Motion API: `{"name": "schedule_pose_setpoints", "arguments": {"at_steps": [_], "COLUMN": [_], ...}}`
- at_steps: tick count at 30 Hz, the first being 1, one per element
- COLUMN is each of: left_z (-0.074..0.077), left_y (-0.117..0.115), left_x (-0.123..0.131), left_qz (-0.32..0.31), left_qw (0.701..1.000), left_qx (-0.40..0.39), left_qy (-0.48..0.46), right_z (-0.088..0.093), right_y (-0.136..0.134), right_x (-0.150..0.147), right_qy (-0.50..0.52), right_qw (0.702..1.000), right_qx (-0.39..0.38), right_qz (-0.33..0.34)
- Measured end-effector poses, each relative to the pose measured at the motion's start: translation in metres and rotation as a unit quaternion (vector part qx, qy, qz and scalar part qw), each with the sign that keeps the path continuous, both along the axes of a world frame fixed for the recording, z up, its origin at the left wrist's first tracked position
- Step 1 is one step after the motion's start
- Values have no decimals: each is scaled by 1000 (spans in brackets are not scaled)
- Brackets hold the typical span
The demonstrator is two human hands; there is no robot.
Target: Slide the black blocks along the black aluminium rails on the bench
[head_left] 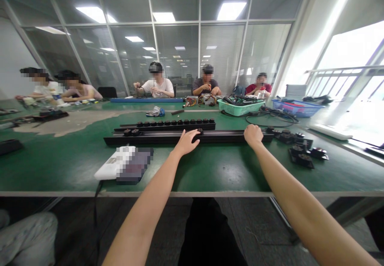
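A long black rail (159,138) lies across the green table in front of me, with two small round black parts (131,132) near its left end. My left hand (187,141) is over the middle of this rail, fingers stretched out and thumb apart. Its fingertips touch a small black part (200,131) seated on the rail. Farther right, my right hand (254,135) is closed on the rail; the fingers' undersides are hidden. Just behind runs a second black rail (168,126) carrying a row of several round black parts.
Several loose black parts (301,154) lie to the right. A green basket (240,109) of cables and a blue basket (297,109) stand farther back. At the left front are a white box (109,168) and a blurred dark item (136,166). Several people sit across the table.
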State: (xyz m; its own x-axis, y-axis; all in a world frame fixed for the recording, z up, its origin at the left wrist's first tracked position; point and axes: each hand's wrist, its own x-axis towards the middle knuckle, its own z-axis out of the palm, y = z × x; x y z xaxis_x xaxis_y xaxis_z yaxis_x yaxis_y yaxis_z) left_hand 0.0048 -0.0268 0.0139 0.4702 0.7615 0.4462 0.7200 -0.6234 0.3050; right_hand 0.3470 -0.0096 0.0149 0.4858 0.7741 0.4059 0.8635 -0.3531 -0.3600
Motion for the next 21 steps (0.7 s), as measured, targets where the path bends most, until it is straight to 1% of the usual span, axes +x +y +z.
{"name": "schedule_pose_setpoints", "arguments": {"at_steps": [2, 4, 8, 13, 16, 21], "left_z": [-1, -1, -1, 0, 1, 2], "left_y": [0, 0, 0, 2, 1, 0], "left_x": [0, 0, 0, 1, 2, 2], "left_qz": [-2, -2, -3, -3, -1, -1], "left_qw": [1000, 1000, 1000, 1000, 1000, 1000], "left_qx": [0, -1, -3, 0, 0, -1], "left_qy": [-1, -3, -7, -2, 5, 6], "right_z": [2, 0, -14, -30, -34, -36], "right_y": [0, 0, -1, 0, -2, -1], "right_x": [11, 21, 38, 47, 52, 55], "right_qy": [19, 19, 17, -11, -8, 23], "right_qw": [1000, 999, 993, 985, 980, 974], "right_qx": [-10, -1, 51, 93, 104, 134], "right_qz": [17, 44, 103, 142, 168, 184]}}
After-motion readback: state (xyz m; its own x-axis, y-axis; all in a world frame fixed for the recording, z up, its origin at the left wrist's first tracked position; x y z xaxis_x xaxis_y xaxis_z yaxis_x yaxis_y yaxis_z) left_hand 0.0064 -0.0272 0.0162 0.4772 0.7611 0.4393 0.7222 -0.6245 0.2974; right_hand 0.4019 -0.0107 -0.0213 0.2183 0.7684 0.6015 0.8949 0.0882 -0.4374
